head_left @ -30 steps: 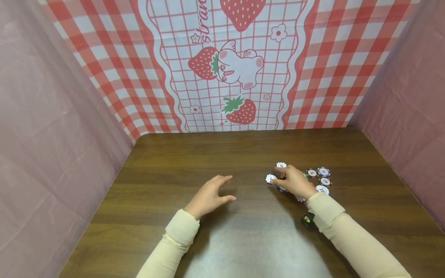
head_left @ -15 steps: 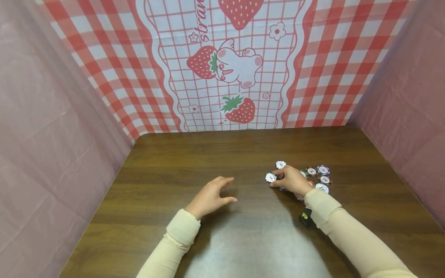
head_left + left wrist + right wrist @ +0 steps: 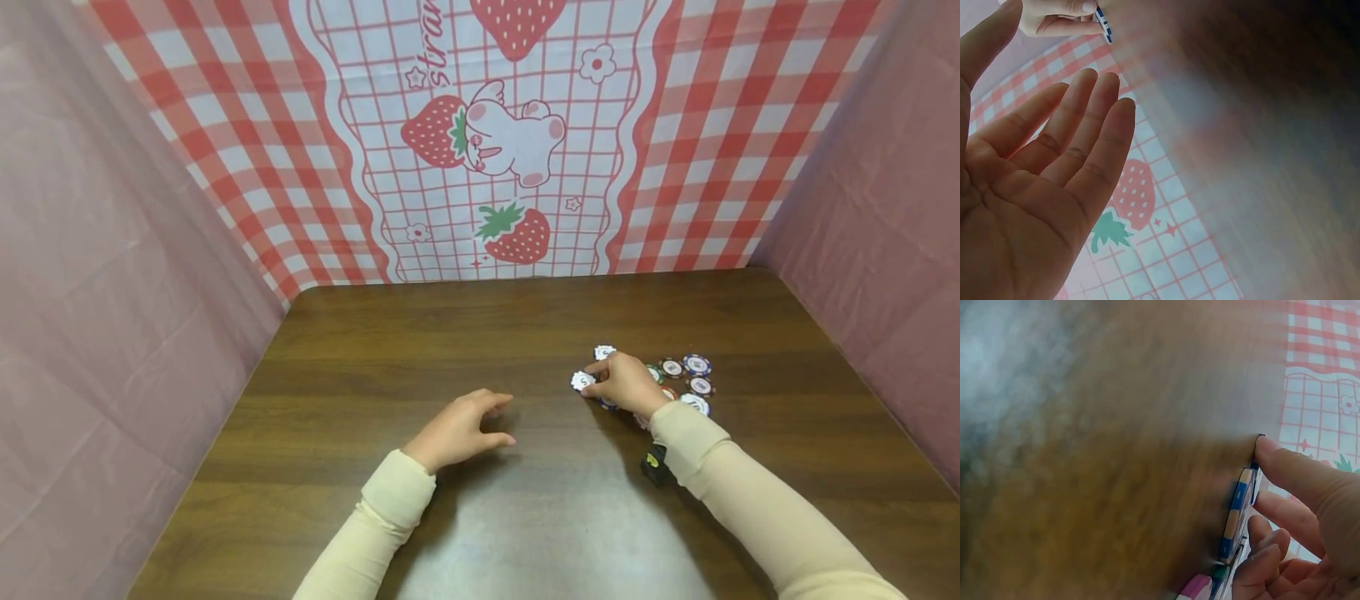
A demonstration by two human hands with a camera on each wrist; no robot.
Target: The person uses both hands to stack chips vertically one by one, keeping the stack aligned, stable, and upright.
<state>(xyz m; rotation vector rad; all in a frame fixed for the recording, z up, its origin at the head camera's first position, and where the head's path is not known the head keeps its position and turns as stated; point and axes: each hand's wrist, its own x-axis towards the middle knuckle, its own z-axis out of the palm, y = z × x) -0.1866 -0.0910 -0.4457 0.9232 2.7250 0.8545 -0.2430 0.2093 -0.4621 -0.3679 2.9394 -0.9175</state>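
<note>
Cloth-walled booth (image 3: 112, 250) around a wooden table (image 3: 540, 508)

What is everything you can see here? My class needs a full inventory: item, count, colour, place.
Leftmost chip: one, white-faced, at the left edge of the chip group
Other chips: at least nine, white, blue, green, brown, red and pink, table's right side; some partly hidden, so possibly more
Table: one, brown wood-grain, under the chips
Printed cloth: one, red and white with strawberries, behind the table
Side cloths: two, pinkish, left and right
Small device: one, black with yellow mark, just below the chips in the head view
Sleeves: two, cream, both arms
Left hand: one, bare, over the table's middle
Right hand: one, bare, pinching the leftmost chip
</note>
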